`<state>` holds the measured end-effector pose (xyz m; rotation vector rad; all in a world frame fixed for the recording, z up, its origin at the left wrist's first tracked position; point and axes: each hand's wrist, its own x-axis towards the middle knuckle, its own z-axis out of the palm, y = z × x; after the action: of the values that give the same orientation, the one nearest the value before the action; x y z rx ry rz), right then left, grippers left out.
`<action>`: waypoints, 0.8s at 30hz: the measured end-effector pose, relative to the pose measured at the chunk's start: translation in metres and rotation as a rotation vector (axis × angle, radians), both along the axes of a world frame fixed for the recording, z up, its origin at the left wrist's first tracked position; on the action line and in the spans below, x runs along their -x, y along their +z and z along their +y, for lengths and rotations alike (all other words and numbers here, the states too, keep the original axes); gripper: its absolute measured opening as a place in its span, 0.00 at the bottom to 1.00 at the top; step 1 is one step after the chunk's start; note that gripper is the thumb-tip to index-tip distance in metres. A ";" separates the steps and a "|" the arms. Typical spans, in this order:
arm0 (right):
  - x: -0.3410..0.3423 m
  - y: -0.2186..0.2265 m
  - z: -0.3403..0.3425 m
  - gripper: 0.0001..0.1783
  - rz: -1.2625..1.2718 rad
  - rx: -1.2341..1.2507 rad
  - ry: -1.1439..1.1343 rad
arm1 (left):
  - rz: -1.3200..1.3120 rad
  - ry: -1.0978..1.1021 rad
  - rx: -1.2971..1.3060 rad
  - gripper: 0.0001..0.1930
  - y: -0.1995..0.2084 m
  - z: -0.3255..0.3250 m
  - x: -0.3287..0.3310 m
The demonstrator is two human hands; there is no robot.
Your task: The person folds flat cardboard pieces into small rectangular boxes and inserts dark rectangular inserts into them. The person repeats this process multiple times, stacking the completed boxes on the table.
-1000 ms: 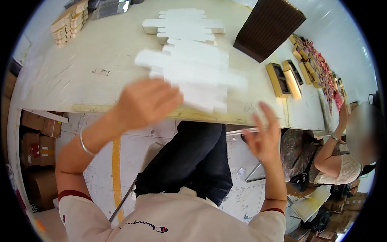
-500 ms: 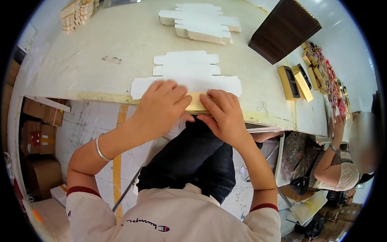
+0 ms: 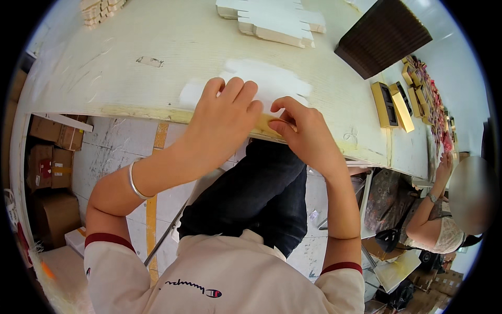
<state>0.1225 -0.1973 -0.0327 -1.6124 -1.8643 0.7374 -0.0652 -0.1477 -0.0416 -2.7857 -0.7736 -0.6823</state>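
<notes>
A flat white cardboard box blank (image 3: 266, 76) lies at the table's front edge before me, smeared by motion. Along its near side a gold-yellow strip (image 3: 264, 123) shows between my hands. My left hand (image 3: 225, 115) is closed at the strip's left part, its fingers bent and its thumb mostly hidden. At the right end, my right hand (image 3: 306, 133) pinches the strip, with thumb and forefinger curled together. Part of the blank is covered by my fingers.
Farther back lies a stack of white box blanks (image 3: 277, 23). A dark ribbed block (image 3: 384, 36) stands to the right, beside gold boxes with black inserts (image 3: 384, 104). Small pale pieces (image 3: 99, 11) are piled at far left. Another person's arm (image 3: 426, 209) is at right.
My hands have shifted on the blank's near edge, and my right fingers have curled more. The blank appears blurred now. The whole view has shifted slightly.
</notes>
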 end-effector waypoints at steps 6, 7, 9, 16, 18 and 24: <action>0.015 -0.018 -0.028 0.27 0.819 0.161 0.162 | -0.177 0.112 0.659 0.09 0.007 -0.009 0.009; 0.019 -0.018 -0.038 0.28 0.927 0.201 0.178 | -0.138 0.114 0.714 0.08 0.007 0.001 0.007; 0.007 -0.024 -0.046 0.31 0.382 -0.207 0.161 | -0.065 0.073 0.770 0.06 0.010 0.022 0.008; -0.031 -0.038 -0.056 0.18 -0.426 -0.656 0.241 | 0.060 -0.168 0.641 0.04 0.002 0.056 -0.008; -0.030 -0.037 -0.049 0.14 -0.288 -0.556 0.211 | 0.090 -0.203 0.616 0.05 0.000 0.056 -0.014; 0.000 -0.026 -0.009 0.14 -0.321 -0.654 -0.022 | 0.065 -0.249 0.573 0.05 -0.002 0.058 -0.015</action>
<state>0.1223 -0.2061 -0.0585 -1.3559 -2.0106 -0.1630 -0.0504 -0.0898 -0.0438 -3.4480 -0.7039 -0.4537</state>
